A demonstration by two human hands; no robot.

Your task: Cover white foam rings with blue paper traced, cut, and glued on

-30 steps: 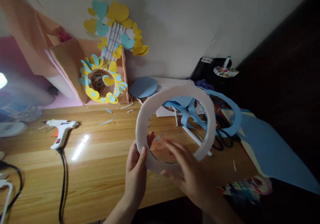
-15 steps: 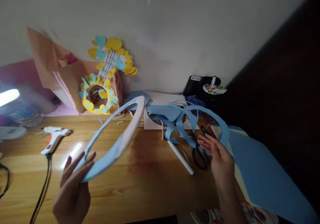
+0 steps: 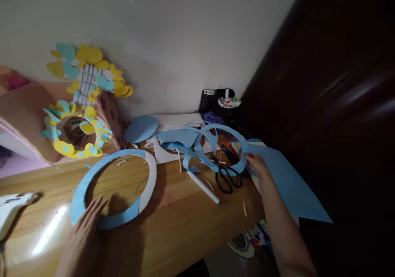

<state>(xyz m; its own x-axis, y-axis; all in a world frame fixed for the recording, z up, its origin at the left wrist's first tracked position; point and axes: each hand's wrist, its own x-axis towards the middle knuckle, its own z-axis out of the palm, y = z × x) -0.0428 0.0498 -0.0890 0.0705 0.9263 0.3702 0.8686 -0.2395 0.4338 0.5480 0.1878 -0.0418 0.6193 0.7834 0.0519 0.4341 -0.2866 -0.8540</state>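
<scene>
A blue ring with one white section (image 3: 148, 182) lies at the left of the table. My left hand (image 3: 84, 227) rests over its lower left edge, fingers stretched out and fairly flat. Further right, a thinner blue paper ring (image 3: 236, 135) leans over paper scraps. My right hand (image 3: 256, 164) has its fingertips closed on that ring's right edge; part of the grip is hidden. Black-handled scissors (image 3: 225, 180) lie just left of my right hand, partly under the ring. A white rolled paper stick (image 3: 203, 187) with a blue tip lies beside them.
A glue gun (image 3: 14, 211) lies at far left. Behind stands a craft piece covered in yellow and blue paper hearts (image 3: 83, 91). A blue oval (image 3: 142, 129) and white sheets sit at the back. Blue sheets (image 3: 284, 178) overhang the right edge. A black marker holder (image 3: 228, 108) stands behind.
The blue-and-white ring has come down from the raised left hand onto the table. My right hand has moved onto the edge of the thinner blue ring. The view has turned right.
</scene>
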